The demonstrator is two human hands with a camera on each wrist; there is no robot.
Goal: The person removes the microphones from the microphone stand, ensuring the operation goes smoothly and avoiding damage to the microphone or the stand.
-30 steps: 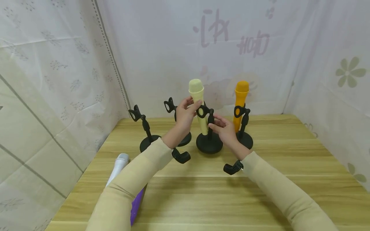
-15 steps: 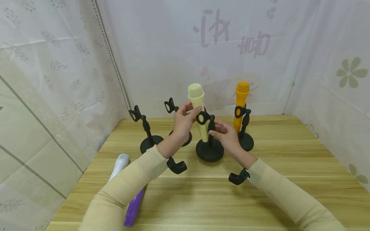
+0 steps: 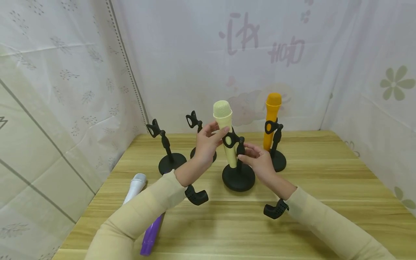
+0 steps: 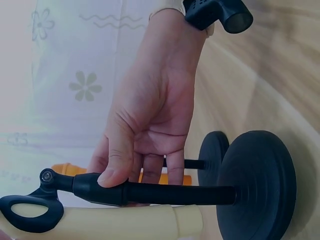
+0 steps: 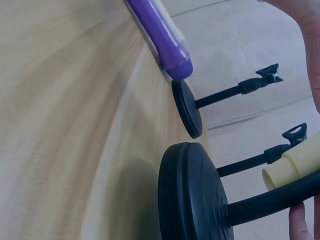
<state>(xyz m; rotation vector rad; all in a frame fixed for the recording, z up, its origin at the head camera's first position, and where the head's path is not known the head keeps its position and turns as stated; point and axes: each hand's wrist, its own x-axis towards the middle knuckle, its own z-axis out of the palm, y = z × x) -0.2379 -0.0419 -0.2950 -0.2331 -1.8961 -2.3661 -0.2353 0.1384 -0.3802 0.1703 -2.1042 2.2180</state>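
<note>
My left hand (image 3: 205, 146) grips a pale yellow microphone (image 3: 222, 112) by its upper body. The microphone leans upright, passing through or against the clip (image 3: 229, 140) of a black desktop microphone stand (image 3: 238, 182); how deeply it is seated is hard to tell. With thumb and fingers, my right hand (image 3: 261, 162) pinches that stand's post. In the left wrist view, the right hand's thumb lies on the post (image 4: 175, 194) and the microphone's lower body (image 4: 130, 222) runs alongside. The right wrist view shows the microphone's open lower end (image 5: 280, 175) beside the post, above the round base (image 5: 192, 195).
An orange microphone (image 3: 273, 101) stands in another stand (image 3: 277, 160) at right. Two stands without microphones, the left one (image 3: 172, 163) and a farther one (image 3: 194, 121), are at left. A white microphone (image 3: 135, 186) and a purple one (image 3: 151, 236) lie on the wooden table (image 3: 227, 227).
Both hands have drawn the stand and the pale yellow microphone toward me across the table. The microphone has come down with them. The orange microphone and other stands stay put.
</note>
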